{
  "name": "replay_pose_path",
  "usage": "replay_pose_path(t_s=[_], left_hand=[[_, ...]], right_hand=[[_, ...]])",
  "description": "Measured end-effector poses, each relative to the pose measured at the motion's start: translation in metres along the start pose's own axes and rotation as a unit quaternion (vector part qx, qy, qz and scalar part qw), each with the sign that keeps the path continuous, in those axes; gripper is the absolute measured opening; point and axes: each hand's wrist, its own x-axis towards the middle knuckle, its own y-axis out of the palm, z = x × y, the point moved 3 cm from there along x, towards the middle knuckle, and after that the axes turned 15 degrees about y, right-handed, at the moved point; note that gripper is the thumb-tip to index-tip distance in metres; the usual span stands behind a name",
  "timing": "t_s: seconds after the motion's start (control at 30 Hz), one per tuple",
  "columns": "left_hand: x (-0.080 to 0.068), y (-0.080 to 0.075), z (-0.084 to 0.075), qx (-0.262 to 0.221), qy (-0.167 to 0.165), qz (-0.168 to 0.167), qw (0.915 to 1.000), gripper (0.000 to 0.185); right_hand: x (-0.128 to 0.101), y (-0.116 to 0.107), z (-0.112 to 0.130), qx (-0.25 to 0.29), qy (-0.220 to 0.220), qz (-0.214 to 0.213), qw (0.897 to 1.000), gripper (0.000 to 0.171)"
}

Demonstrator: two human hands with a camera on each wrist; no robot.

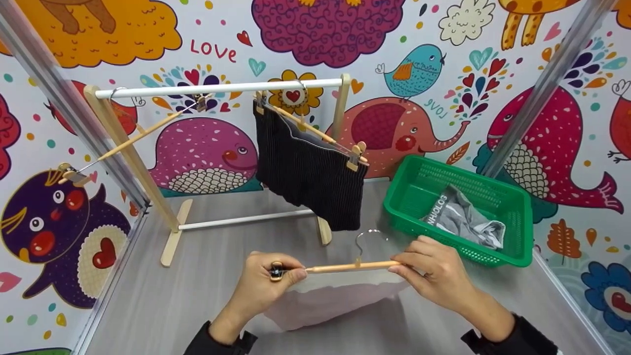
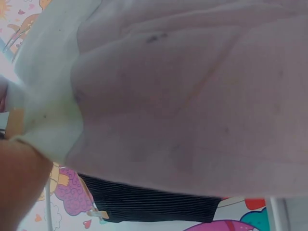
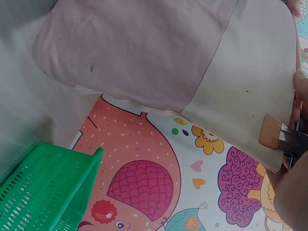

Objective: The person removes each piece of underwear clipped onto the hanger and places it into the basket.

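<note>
A wooden clip hanger (image 1: 345, 266) with a metal hook is held level above the grey table. My left hand (image 1: 268, 281) grips its left end, around the clip there. At the other end my right hand (image 1: 434, 271) pinches the bar, fingers and thumb curled round it. Below the bar hangs a pale pink garment (image 1: 335, 305) with a white band along its top. In the right wrist view, a wooden-padded clip (image 3: 272, 131) bites the band near its corner. Part of another clip (image 2: 15, 122) shows at the band in the left wrist view.
A rack with a white rail (image 1: 222, 88) stands behind, bearing a bare clip hanger (image 1: 140, 134) and black ribbed shorts (image 1: 305, 172) clipped to another. At right, a green basket (image 1: 404, 197) holds a grey garment (image 1: 463, 219). Patterned walls with metal posts enclose the table.
</note>
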Motion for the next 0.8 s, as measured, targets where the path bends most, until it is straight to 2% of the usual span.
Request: replay_pose_path(t_s=[0.33, 0.47, 0.6, 0.8], left_hand=[[0.004, -0.004, -0.009, -0.012, 0.0, 0.017, 0.9998, 0.038], [0.006, -0.008, -0.015, 0.008, 0.026, 0.041, 0.9988, 0.045], [0.009, -0.011, -0.019, 0.039, 0.046, 0.062, 0.9962, 0.045], [0.012, -0.012, -0.023, 0.059, 0.056, 0.086, 0.993, 0.035]], right_hand=[[0.003, -0.011, 0.003, -0.002, 0.011, -0.008, 1.0, 0.029], [0.004, -0.015, 0.003, -0.007, 0.015, -0.007, 1.0, 0.029], [0.006, -0.018, 0.005, -0.007, 0.014, -0.005, 1.0, 0.029], [0.008, -0.023, 0.008, -0.008, 0.014, -0.001, 1.0, 0.03]])
